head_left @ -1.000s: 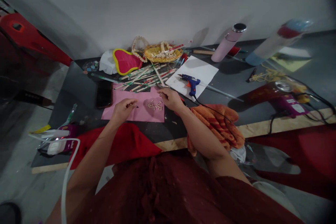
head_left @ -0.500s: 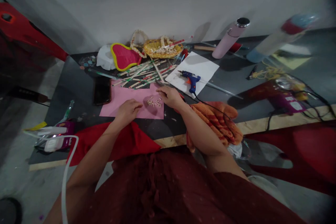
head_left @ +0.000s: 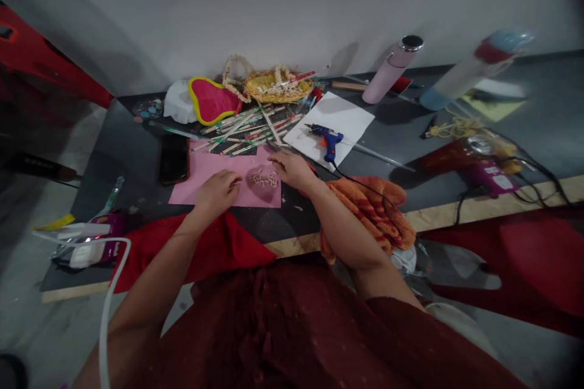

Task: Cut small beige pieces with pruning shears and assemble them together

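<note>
My left hand (head_left: 218, 190) rests over the pink paper (head_left: 205, 164) with its fingers bent together. What those fingers hold, if anything, is too small to tell. My right hand (head_left: 292, 169) is at the paper's right edge, fingertips pinched beside a little heap of small pale pieces (head_left: 264, 180). Whether it grips one of them does not show. Just beyond the paper lie several thin wooden sticks (head_left: 246, 127) with green and red wrappers. A blue glue gun (head_left: 329, 140) lies on a white sheet (head_left: 353, 115) beyond my right hand.
Left of the paper lies a phone (head_left: 174, 158). Behind are a yellow basket (head_left: 278, 94), a pink heart-shaped piece (head_left: 210, 103) and a pink flask (head_left: 385, 76). An orange towel (head_left: 369, 209) sits under my right forearm, red cloth (head_left: 182, 243) under my left.
The whole view has shifted slightly, so things appear a little further left. Both hands stay almost in the same place over the paper.
</note>
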Tool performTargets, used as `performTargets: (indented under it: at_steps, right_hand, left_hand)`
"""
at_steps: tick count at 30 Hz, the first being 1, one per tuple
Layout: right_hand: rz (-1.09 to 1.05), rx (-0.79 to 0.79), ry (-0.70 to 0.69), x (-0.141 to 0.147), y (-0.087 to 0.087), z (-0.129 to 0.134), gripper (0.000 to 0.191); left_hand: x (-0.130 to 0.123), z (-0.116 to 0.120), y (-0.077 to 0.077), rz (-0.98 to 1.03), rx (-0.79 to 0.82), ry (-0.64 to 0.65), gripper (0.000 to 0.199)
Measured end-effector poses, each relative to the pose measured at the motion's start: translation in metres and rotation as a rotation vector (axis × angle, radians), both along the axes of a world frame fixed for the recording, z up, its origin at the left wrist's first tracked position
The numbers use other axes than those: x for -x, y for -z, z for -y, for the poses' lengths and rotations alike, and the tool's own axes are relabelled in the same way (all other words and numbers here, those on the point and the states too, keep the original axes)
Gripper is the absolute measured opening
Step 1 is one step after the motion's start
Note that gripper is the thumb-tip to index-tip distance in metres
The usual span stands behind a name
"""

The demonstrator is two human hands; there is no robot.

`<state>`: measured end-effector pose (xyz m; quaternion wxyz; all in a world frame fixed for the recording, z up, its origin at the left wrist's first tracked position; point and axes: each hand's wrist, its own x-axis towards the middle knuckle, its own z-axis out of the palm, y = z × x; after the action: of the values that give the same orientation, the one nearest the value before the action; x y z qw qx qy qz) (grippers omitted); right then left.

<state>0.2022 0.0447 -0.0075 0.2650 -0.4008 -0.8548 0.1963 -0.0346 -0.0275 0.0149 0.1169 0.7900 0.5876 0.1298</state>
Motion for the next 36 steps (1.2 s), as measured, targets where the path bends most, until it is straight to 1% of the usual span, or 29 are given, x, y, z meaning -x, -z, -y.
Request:
performTargets:
  at_steps: [5,8,11,14,16,18,21,24,26,29,31,34,36]
  right_hand:
    - [0.269,0.0,-0.017,0.001,-0.008,0.009,0.021]
    - [0.371,0.021,-0.081,0.007,-0.011,0.014,0.021]
    - [0.336,0.043,-0.16,0.009,-0.014,0.015,0.021]
    - [0.283,0.078,-0.187,0.001,-0.019,0.014,0.019]
    - [0.292,0.124,-0.209,-0.005,-0.022,0.013,0.014]
    - [0.324,0.156,-0.218,-0.006,-0.023,0.014,0.012]
    - [0.358,0.137,-0.169,0.001,-0.017,0.015,0.016]
    - [0.349,0.105,-0.12,0.011,-0.009,0.016,0.021]
    - [0.316,0.1,-0.101,0.014,-0.007,0.016,0.022]
    - [0.252,0.105,-0.052,0.014,-0.011,0.016,0.021]
    - [0.214,0.104,0.029,0.013,-0.016,0.017,0.022]
    - [0.19,0.082,0.152,0.012,-0.021,0.016,0.034]
    - [0.188,0.059,0.178,0.011,-0.022,0.015,0.043]
  left_hand:
    - [-0.019,-0.01,0.003,-0.071,-0.055,0.083,0.027]
    - [-0.03,-0.018,0.006,-0.131,-0.029,0.124,0.025]
    - [-0.037,-0.024,0.006,-0.132,0.009,0.171,0.029]
    - [-0.038,-0.028,0.004,-0.119,-0.002,0.163,0.032]
    - [-0.037,-0.03,0.003,-0.14,0.007,0.163,0.032]
    - [-0.036,-0.033,0.003,-0.169,0.03,0.193,0.031]
    - [-0.039,-0.035,0.004,-0.181,0.043,0.221,0.031]
    - [-0.043,-0.035,0.005,-0.165,0.048,0.203,0.029]
    - [-0.044,-0.035,0.007,-0.145,0.041,0.183,0.028]
    - [-0.04,-0.034,0.006,-0.095,0.003,0.133,0.028]
    - [-0.035,-0.036,0.004,-0.052,-0.027,0.087,0.029]
    - [-0.023,-0.042,-0.003,-0.031,-0.073,0.01,0.03]
    - [-0.016,-0.047,-0.007,-0.059,-0.102,-0.046,0.029]
